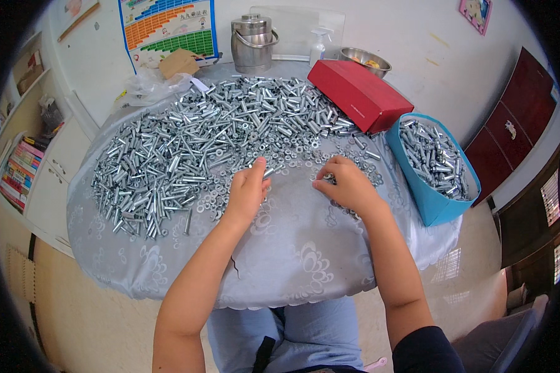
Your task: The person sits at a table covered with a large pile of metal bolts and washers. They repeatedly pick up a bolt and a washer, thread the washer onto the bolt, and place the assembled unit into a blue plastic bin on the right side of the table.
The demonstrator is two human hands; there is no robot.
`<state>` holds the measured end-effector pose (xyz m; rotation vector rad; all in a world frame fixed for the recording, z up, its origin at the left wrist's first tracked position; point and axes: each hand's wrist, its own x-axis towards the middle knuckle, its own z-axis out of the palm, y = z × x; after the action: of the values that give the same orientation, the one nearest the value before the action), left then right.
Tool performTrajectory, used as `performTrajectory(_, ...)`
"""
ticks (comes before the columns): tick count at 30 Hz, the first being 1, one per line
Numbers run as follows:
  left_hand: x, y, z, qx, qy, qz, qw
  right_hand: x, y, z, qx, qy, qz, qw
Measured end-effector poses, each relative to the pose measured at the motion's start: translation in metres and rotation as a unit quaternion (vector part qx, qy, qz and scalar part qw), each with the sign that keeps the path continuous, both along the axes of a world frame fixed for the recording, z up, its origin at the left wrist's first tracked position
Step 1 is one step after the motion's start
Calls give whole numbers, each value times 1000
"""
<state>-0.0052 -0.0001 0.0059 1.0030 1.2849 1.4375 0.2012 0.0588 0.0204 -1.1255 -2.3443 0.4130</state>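
Many bolts (pixel 162 161), red box (pixel 361 96) beyond; bolt (pixel 275 171) in left hand (pixel 247 189), right hand (pixel 350 185): grip unclear.

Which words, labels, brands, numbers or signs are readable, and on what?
Blue-bordered wall poster: a printed heading, legible but not transcribed here; smaller print too small to read.
Red box: tiny pale print on its side, unreadable.
Book spines on the left shelf: too small and blurred.
Loose metal parts on the table: no readable markings.
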Motion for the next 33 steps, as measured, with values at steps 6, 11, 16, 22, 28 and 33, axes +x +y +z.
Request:
performTrajectory(6, -1, 1, 2, -5, -38, 7, 999, 4, 5, -7, 18, -6, -18, 1000)
performTrajectory(11, -6, 1, 0, 8, -41, 7, 999, 4, 3, -5, 22, -13, -21, 999)
performTrajectory(16, -4, -1, 3, 13, -28, 11, 999, 4, 4, -6, 23, -18, -22, 999)
performTrajectory(22, -4, 0, 3, 12, -23, 8, 1000, 3, 6, -10, 36, -13, -24, 999)
performTrajectory(28, -1, -2, 6, 12, 1, 11, 1000, 2, 6, -8, 11, -12, -26, 1000)
performTrajectory(33, -3, 0, 2, 13, -9, 10, 1000, 0, 7, -12, 29, -15, -21, 999)
